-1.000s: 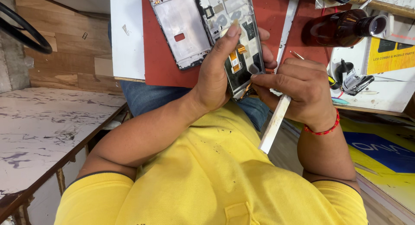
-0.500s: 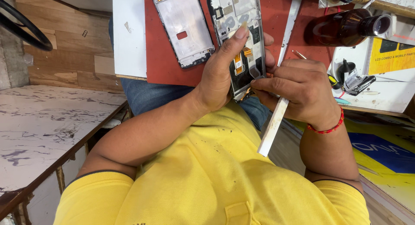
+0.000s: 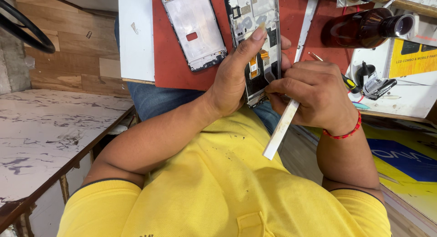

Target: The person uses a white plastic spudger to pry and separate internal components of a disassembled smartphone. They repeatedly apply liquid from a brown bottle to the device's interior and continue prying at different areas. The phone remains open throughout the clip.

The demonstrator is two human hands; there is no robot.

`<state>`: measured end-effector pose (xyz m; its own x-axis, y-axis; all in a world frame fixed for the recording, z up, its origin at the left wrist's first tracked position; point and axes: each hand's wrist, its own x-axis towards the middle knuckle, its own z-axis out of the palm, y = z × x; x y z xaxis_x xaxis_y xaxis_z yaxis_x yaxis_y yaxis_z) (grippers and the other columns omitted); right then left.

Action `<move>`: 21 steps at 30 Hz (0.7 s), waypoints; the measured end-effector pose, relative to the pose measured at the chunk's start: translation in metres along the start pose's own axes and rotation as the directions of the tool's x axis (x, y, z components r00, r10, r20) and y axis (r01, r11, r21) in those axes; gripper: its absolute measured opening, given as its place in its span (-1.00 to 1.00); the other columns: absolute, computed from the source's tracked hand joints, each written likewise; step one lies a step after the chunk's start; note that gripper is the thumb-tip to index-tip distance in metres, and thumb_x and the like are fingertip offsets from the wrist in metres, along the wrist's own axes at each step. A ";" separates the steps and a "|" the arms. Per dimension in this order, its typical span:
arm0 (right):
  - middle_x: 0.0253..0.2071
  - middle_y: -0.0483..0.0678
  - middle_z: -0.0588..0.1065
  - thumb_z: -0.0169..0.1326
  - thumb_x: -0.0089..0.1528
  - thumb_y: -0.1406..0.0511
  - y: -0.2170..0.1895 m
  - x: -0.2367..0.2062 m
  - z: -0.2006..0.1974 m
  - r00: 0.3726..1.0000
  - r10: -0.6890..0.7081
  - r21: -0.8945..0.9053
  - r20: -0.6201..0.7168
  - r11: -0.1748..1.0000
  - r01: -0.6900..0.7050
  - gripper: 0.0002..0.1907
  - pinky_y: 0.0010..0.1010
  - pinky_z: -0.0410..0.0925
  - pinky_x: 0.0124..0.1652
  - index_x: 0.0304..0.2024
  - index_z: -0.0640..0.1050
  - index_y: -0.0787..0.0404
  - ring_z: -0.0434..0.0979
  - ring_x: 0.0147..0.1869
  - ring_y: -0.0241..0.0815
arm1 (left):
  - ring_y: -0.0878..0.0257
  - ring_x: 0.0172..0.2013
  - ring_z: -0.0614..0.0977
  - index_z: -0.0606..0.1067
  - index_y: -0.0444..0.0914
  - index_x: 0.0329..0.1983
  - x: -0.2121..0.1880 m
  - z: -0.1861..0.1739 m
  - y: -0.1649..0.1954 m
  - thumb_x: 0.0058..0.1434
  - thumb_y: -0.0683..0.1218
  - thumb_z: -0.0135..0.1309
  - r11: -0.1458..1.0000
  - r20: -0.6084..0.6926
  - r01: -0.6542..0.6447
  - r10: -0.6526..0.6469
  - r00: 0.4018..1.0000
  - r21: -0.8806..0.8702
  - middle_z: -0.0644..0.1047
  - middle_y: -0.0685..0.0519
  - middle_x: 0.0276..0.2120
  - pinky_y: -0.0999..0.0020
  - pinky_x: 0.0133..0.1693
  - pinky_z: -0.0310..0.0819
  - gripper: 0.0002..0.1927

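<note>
My left hand (image 3: 234, 78) grips an opened phone body (image 3: 255, 18) with its circuit board and an orange flex cable exposed, index finger stretched up along the board. It lies over a red mat (image 3: 173, 68). My right hand (image 3: 314, 93), a red thread at its wrist, pinches a flat white pry stick (image 3: 278, 132). The stick's tip is hidden behind my fingers at the phone's lower right edge. The two hands touch at the phone.
A detached phone frame (image 3: 193, 30) lies on the mat to the left, a metal ruler (image 3: 307, 23) to the right. A brown bottle (image 3: 364, 27), a yellow-handled screwdriver (image 3: 348, 83) and small tools sit at the right. A marbled tabletop (image 3: 45, 132) is at the left.
The phone and my left index finger have shifted slightly to the right. My right hand keeps the white stick at the phone's lower edge.
</note>
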<state>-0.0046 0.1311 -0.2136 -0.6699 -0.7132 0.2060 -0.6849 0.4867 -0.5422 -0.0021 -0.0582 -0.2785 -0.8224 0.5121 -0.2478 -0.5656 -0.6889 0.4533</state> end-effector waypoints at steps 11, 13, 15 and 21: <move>-0.44 -0.04 0.50 0.28 0.14 0.40 0.010 0.000 -0.001 0.959 0.282 -0.030 0.010 0.959 -0.282 -0.89 -0.27 0.34 -0.35 -0.28 0.63 0.18 0.51 -0.40 -0.08 | 0.08 -0.05 0.66 0.37 -0.39 0.24 -0.037 -0.038 0.023 0.53 0.29 -0.16 0.972 0.133 -0.201 0.216 0.967 -0.118 0.58 -0.14 -0.11 0.23 0.08 0.59 -0.35; -0.39 0.00 0.54 0.26 0.15 0.39 0.011 0.007 0.004 0.925 0.375 -0.039 0.059 0.927 -0.373 -0.87 -0.24 0.38 -0.32 -0.24 0.63 0.20 0.56 -0.35 -0.02 | 0.03 -0.03 0.66 0.37 -0.38 0.20 -0.059 -0.053 0.039 0.49 0.34 -0.14 0.958 0.113 -0.248 0.265 0.958 -0.141 0.58 -0.17 -0.10 0.16 0.09 0.57 -0.31; -0.40 0.04 0.55 0.24 0.07 0.40 0.014 0.022 0.012 0.904 0.410 -0.073 0.123 0.912 -0.404 -0.80 -0.19 0.40 -0.31 -0.23 0.63 0.22 0.57 -0.32 0.08 | -0.01 -0.07 0.66 0.39 -0.38 0.17 -0.079 -0.065 0.056 0.45 0.37 -0.14 0.940 0.070 -0.336 0.339 0.938 -0.054 0.58 -0.20 -0.12 0.05 0.06 0.60 -0.28; -0.49 0.01 0.56 0.28 0.14 0.31 0.010 0.067 0.040 0.867 0.451 -0.260 0.210 0.881 -0.395 -0.85 -0.09 0.40 -0.34 -0.23 0.71 0.13 0.56 -0.38 0.14 | -0.04 -0.09 0.59 0.37 -0.38 0.21 -0.126 -0.085 0.090 0.52 0.41 -0.27 0.895 -0.078 -0.445 0.441 0.894 -0.034 0.52 -0.19 -0.14 0.01 0.04 0.50 -0.24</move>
<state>-0.0448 0.0682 -0.2384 -0.8302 -0.5048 -0.2367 -0.4130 0.8420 -0.3472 0.0452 -0.2280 -0.2792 -0.9896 0.1140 -0.0879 -0.1425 -0.8619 0.4866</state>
